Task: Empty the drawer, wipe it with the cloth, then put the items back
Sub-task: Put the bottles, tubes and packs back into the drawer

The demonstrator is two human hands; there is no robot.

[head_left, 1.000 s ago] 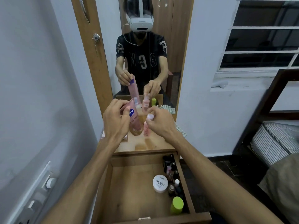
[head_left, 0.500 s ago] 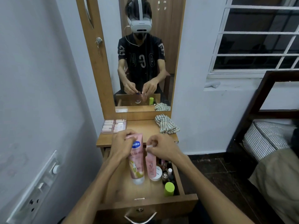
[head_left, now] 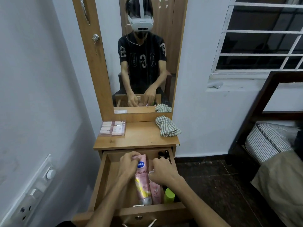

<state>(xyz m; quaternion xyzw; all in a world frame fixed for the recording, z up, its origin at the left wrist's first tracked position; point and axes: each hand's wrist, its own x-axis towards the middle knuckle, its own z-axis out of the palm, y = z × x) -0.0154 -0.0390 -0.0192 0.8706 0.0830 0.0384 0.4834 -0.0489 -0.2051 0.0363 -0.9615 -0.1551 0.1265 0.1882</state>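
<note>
1. The left hand (head_left: 129, 167) has its fingers wrapped round the top end of the large pink lotion tube (head_left: 142, 181), which lies lengthwise in the open drawer (head_left: 101, 176), cap toward 6 o'clock.
2. The right hand (head_left: 161, 173) pinches the upper end of the smaller pink tube (head_left: 155, 192), fingers curled narrow; this tube lies touching the large one on its 3 o'clock side.
3. Both tubes look soft, light and squeezable, probably a little slick; the crimped flat end or the stiff cap shoulder seems the surest place to hold them.
4. A green-capped bottle (head_left: 169, 195) stands just beside the small tube at 3 o'clock, and dark small bottles (head_left: 163, 154) crowd the drawer's far corner at 1 o'clock; any of these could be knocked over.
5. On the dresser top at 12 o'clock, the striped cloth (head_left: 167, 126) lies crumpled on the right, and a clear packet of pink sachets (head_left: 113, 128) sits on the left, still to be put back.
</note>
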